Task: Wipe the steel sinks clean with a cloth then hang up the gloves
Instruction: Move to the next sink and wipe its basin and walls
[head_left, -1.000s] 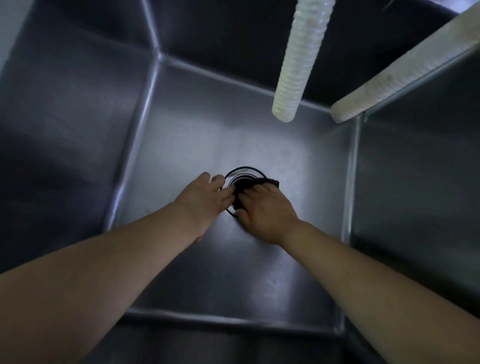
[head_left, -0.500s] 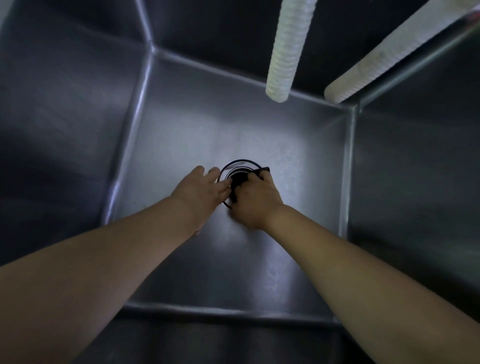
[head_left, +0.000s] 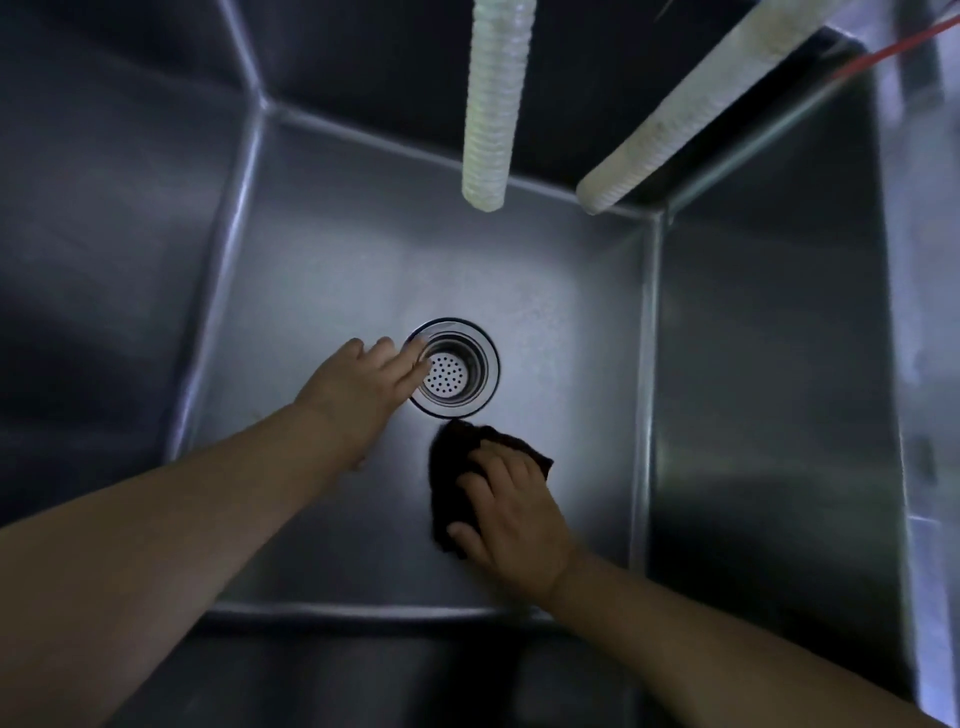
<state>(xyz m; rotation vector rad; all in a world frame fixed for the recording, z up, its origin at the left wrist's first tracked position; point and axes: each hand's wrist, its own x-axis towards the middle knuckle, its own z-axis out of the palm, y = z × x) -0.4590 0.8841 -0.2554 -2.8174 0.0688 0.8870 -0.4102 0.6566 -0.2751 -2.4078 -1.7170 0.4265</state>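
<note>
The right hand (head_left: 514, 512) pressed a dark cloth (head_left: 457, 483) flat against the floor of the steel sink (head_left: 322, 270), fingers spread and laid over the fabric, thumb on its near edge. Half a second earlier that hand and the cloth had been bunched over the drain (head_left: 451, 368); now they had slid toward the person, just short of the drain's near rim, and the perforated strainer, hidden before, lay fully uncovered. The left hand (head_left: 363, 384) had kept its place beside the drain, fingers straight and relaxed, gripping nothing, its fingertips (head_left: 415, 364) reaching over the left edge of the drain ring. Both bare forearms reached down into the basin from the near side. Above the far wall of the sink hung two pale ribbed hoses: one (head_left: 493, 98) pointing nearly straight down over the far part of the floor, the other (head_left: 691, 109) slanting in from the upper right, its end near the far right corner. A thin red line (head_left: 893, 47) crossed the top right corner above the sink's rim.
</note>
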